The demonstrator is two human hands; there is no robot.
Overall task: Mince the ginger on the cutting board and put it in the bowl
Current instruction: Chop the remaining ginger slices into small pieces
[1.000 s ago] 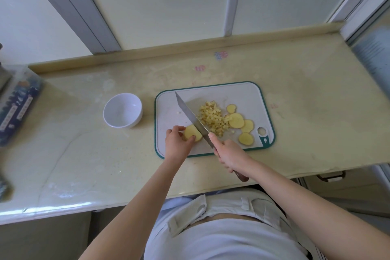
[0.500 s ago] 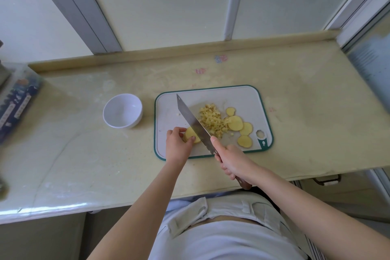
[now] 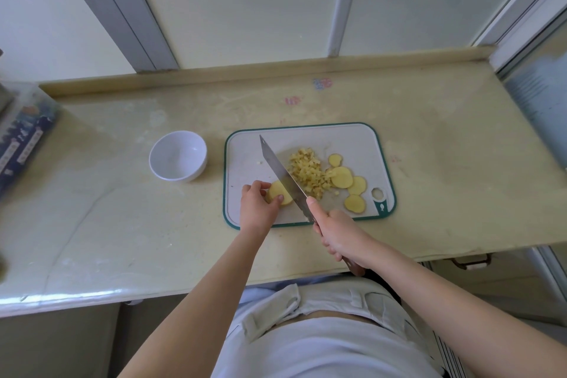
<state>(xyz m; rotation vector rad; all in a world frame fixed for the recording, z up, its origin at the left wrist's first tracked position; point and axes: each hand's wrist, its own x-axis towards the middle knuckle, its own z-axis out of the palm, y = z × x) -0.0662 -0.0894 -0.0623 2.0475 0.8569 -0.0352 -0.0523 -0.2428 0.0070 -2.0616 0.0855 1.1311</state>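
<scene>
A white cutting board [image 3: 362, 138] with a green rim lies on the counter. On it sit a heap of minced ginger [image 3: 308, 172] and several round ginger slices [image 3: 342, 177] to its right. My left hand [image 3: 257, 204] pinches a yellow ginger piece [image 3: 277, 193] at the board's near left. My right hand [image 3: 339, 235] grips the handle of a long knife [image 3: 280, 173], forefinger along the spine. The blade lies against the piece's right side. An empty white bowl [image 3: 178, 156] stands left of the board.
The beige counter [image 3: 122, 218] ends at a raised back ledge below a window. A dark printed box [image 3: 21, 144] lies at the counter's far left edge. A glass panel borders the right end.
The ginger piece looks smaller than a second ago. Both hands keep their places on the ginger and the knife, and the camera has shifted slightly.
</scene>
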